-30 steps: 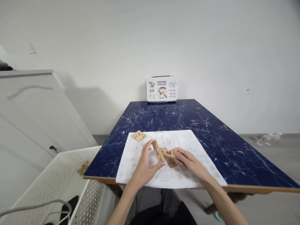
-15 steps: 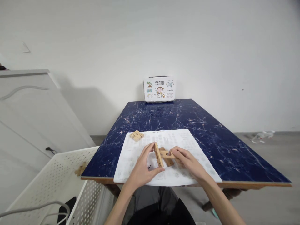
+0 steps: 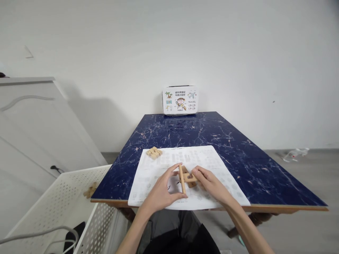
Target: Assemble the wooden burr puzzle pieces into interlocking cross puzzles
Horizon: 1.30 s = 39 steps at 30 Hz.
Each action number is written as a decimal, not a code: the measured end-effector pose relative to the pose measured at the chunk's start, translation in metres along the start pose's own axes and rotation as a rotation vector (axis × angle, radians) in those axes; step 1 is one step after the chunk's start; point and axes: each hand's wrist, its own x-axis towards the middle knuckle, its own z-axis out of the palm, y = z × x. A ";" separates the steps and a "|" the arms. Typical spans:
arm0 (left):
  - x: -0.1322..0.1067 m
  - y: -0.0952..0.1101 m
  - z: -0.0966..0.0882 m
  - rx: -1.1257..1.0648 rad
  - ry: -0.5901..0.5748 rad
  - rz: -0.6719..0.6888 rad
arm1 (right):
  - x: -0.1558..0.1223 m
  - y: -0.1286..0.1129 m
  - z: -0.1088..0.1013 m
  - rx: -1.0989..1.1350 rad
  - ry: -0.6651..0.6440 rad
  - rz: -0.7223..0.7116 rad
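My left hand (image 3: 161, 190) is closed on a flat wooden puzzle piece (image 3: 182, 180), its ends pinched between fingertips and thumb so that it stands edge-on to me. My right hand (image 3: 209, 181) grips a second wooden piece with a cut-out (image 3: 189, 179), which points left and meets the upright piece. Whether the two are joined I cannot tell. Beneath them a further wooden piece (image 3: 192, 184) shows in part, over the white printed sheet (image 3: 156, 176). A small cluster of wooden blocks (image 3: 154, 153) sits at the sheet's far left corner.
The sheet lies on a blue marbled table (image 3: 238, 169). At the table's back stands a white illustrated case (image 3: 180, 101) against the wall. To the left is a white perforated basket (image 3: 100, 218) with a wooden object (image 3: 90, 190) and cables in it, beside a white cabinet (image 3: 34, 134).
The piece in my left hand has turned from slanted to nearly edge-on and shifted slightly right. The piece in my right hand has tilted a little.
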 end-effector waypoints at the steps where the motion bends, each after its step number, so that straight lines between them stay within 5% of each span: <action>1: 0.000 0.000 0.000 -0.002 0.000 0.005 | 0.000 0.000 0.000 0.013 -0.012 0.004; 39: 0.001 -0.014 0.007 0.147 -0.031 0.034 | -0.003 -0.001 0.010 -0.264 0.001 -0.067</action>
